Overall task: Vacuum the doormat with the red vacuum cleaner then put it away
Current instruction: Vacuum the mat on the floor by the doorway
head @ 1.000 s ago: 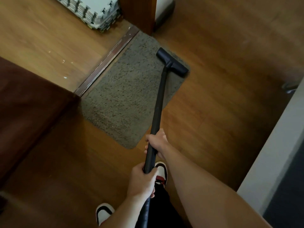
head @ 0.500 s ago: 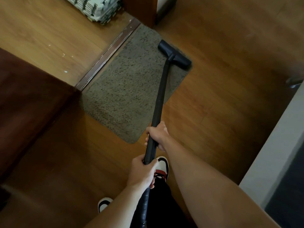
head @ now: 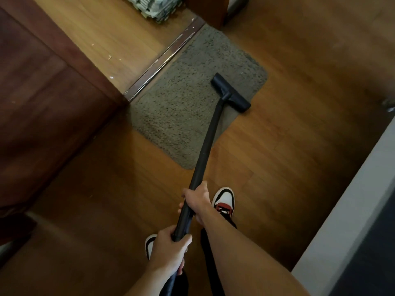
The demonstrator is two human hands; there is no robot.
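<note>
A grey-brown shaggy doormat (head: 188, 99) lies on the wooden floor beside a metal door threshold (head: 164, 58). The vacuum's black floor nozzle (head: 230, 92) rests on the mat's right side, near its right edge. Its black wand (head: 206, 146) runs down to my hands. My right hand (head: 196, 199) grips the wand higher up, and my left hand (head: 171, 251) grips it lower, close to my body. The red body of the vacuum is out of view.
A dark wooden door (head: 42, 103) stands open at the left. Stacked foam tiles (head: 154, 5) sit past the threshold at the top. A white wall or frame (head: 352, 210) runs along the right. My sneakers (head: 224, 201) stand just below the mat.
The nozzle has been pulled back toward me from the mat's far right corner to its right middle. My hands came back with the wand, and the view tilted.
</note>
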